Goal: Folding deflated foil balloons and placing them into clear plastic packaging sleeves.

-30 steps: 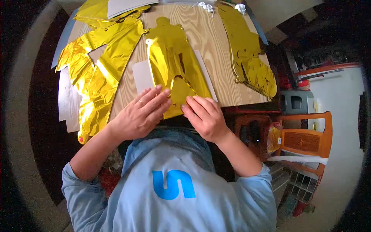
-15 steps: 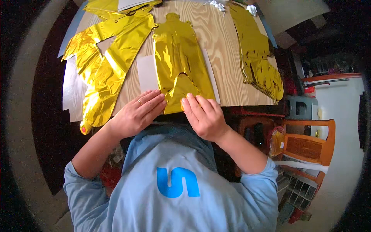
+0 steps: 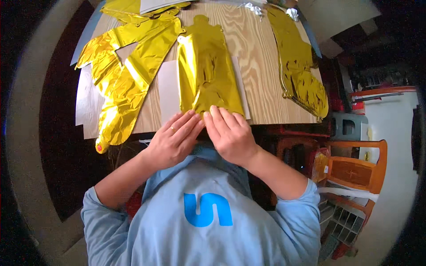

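A flat gold foil balloon [image 3: 208,66] lies lengthwise on the wooden table over a white card [image 3: 169,88], its near end folded at the front edge. My left hand [image 3: 174,139] grips the left part of that end, fingers together on top and thumb hidden. Close beside it, my right hand [image 3: 230,136] grips the right part, its fingertips pressing on the foil and its thumb out of sight. To the left is another gold foil balloon [image 3: 140,66], spread out and creased, its lower tip hanging past the table edge.
A third gold foil balloon [image 3: 295,57] lies along the table's right side. More gold foil [image 3: 126,11] sits at the far left under white card. Small white ribbon pieces [image 3: 254,9] rest at the far edge. A wooden chair [image 3: 357,166] and a grey stool [image 3: 348,126] stand to the right.
The flap at the balloon's near end has been brought down and flattened. My left hand has moved right, closer to my right hand, and the balloon's near end lies farther up the table.
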### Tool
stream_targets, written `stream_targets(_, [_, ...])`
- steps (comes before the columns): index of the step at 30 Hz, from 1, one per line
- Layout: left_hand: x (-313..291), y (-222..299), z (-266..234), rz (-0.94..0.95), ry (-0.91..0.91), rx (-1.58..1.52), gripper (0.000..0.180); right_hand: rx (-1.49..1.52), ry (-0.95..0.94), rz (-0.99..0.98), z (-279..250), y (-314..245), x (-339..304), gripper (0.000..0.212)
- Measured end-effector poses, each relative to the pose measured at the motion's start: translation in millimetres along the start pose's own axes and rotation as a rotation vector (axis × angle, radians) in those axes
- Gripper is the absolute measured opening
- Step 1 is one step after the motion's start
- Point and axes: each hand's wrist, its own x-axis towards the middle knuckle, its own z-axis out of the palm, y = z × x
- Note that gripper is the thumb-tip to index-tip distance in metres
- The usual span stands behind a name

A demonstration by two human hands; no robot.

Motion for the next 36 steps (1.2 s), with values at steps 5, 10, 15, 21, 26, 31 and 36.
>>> stream_targets(5, [-11, -2, -6, -0.032, -0.033, 0.029, 0.050, 0.004, -0.108, 0.142, 7, -29, -14, 0.055])
stream_targets(10, [-30, -3, -14, -0.111, -0.054, 0.074, 0.050, 0.064, -0.144, 0.249, 17, -39, -18, 0.062])
stream_targets(15, [-39, -7, -20, -0.095, -0.058, 0.144, 0.049, 0.074, -0.132, 0.294, 19, -44, -11, 0.077])
stream_targets(21, [-8, -20, -47, -0.132, 0.017, -0.020, 0.045, 0.065, -0.173, 0.298, 19, -44, -12, 0.083])
stream_targets(26, [70, -36, -25, 0.093, -0.190, -0.293, 0.056, 0.106, -0.165, 0.315, 27, -45, -16, 0.063])
stream_targets(31, [96, -119, 25, 0.141, -0.300, -0.015, 0.065, 0.060, -0.206, 0.304, 16, -43, -11, 0.064])
stream_targets(36, [112, -167, 23, 0.042, -0.276, 0.227, 0.066, 0.043, -0.235, 0.279, 12, -42, -12, 0.067])
